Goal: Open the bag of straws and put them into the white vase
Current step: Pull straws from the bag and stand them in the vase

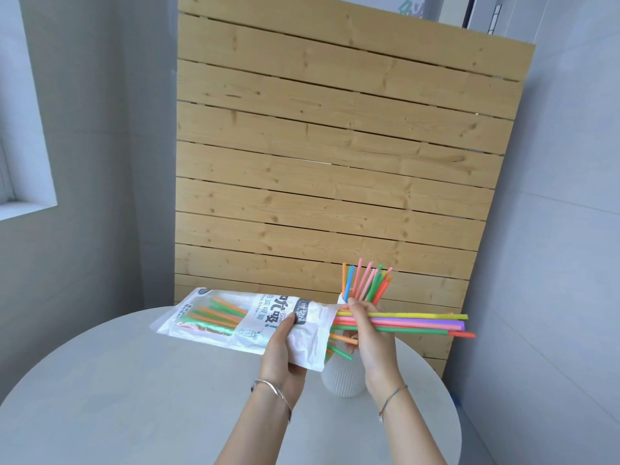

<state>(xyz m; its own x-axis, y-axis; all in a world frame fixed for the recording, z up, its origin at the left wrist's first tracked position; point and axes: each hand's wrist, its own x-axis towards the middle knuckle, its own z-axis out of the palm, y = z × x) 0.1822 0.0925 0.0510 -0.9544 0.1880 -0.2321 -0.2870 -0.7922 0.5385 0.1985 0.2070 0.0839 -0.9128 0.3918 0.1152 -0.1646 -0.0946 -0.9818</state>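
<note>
My left hand [283, 350] grips the white printed straw bag [235, 320], held level above the table with its open end to the right. Several coloured straws still lie inside it. My right hand [367, 333] is closed on a bundle of straws [419, 323] that sticks out sideways to the right of the bag's mouth. The white ribbed vase [342, 377] stands on the table below and behind my hands, mostly hidden. Several straws [367, 280] stand upright in it, fanning out above my right hand.
The round grey table [134, 397] fills the lower view. A tall wooden slat panel [335, 162] leans against the wall just behind the vase. Grey walls close in on both sides, with a window ledge [27, 209] at the left.
</note>
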